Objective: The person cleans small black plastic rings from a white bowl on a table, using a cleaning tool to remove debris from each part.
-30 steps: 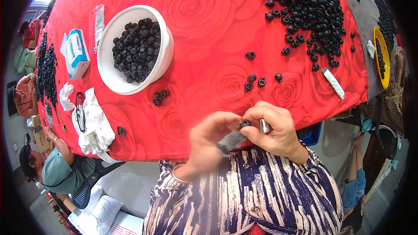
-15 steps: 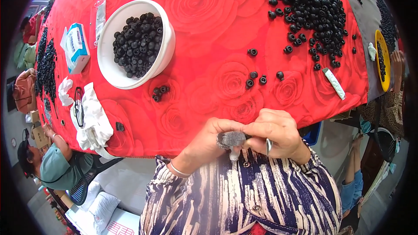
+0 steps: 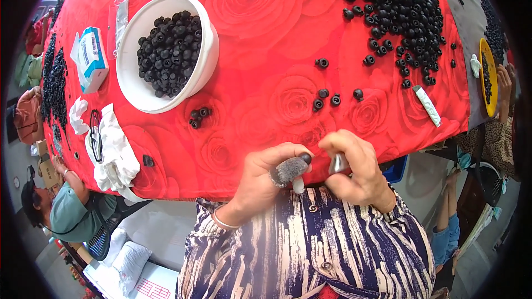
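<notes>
Black round piece (image 3: 305,158) sits nearer the person than the white bowl (image 3: 207,63) and off to its right, seemingly pinched by the left hand (image 3: 256,176) between the thumb and a finger in a grey fuzzy covering (image 3: 288,171). Half a second ago both hands met there; now the right hand (image 3: 359,170), farther right of the bowl, has drawn apart, thumb and forefinger parted, other fingers apparently curled round a silvery tool (image 3: 337,163), which suggests a brief break in working the piece.
</notes>
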### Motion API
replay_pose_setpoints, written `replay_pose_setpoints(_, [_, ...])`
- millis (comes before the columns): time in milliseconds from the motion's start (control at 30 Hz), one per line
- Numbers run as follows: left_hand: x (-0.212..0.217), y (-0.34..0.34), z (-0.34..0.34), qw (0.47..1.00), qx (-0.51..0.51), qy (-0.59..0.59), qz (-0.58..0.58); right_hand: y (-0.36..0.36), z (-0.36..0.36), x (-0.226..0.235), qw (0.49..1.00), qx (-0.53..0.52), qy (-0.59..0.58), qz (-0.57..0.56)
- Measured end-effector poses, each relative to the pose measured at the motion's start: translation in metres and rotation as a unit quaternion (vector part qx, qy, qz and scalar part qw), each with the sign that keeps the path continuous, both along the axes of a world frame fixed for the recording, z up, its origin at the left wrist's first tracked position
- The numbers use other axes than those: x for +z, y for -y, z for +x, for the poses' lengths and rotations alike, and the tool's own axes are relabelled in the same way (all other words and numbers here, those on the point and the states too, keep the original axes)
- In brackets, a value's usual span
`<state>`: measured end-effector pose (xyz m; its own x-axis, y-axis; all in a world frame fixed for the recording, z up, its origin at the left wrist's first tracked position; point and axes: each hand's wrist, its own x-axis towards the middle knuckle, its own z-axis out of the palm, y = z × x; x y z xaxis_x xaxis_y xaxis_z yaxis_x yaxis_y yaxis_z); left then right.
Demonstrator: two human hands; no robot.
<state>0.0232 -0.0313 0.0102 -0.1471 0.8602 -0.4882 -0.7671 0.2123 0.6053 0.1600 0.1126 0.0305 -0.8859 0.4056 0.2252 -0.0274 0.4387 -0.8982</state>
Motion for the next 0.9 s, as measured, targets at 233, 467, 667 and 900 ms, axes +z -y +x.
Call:
replay_pose_setpoints(233, [0.001,-0.002,-0.003,0.997,-0.040,-0.044,0.039,-0.002,0.002,-0.010,0.996,-0.001,0.068,-0.063])
replay_pose_setpoints(467, [0.001,-0.004,-0.001,0.997,-0.045,-0.062,0.008,-0.004,-0.001,-0.009,0.995,-0.015,0.089,-0.036])
replay_pose_setpoints(667, [0.001,-0.006,-0.003,0.997,-0.056,-0.058,0.001,-0.003,-0.003,-0.012,0.996,-0.015,0.088,-0.020])
replay_pose_setpoints(900, [0.000,-0.006,-0.005,0.997,-0.060,-0.055,0.002,-0.004,-0.003,-0.012,0.995,-0.007,0.095,-0.010])
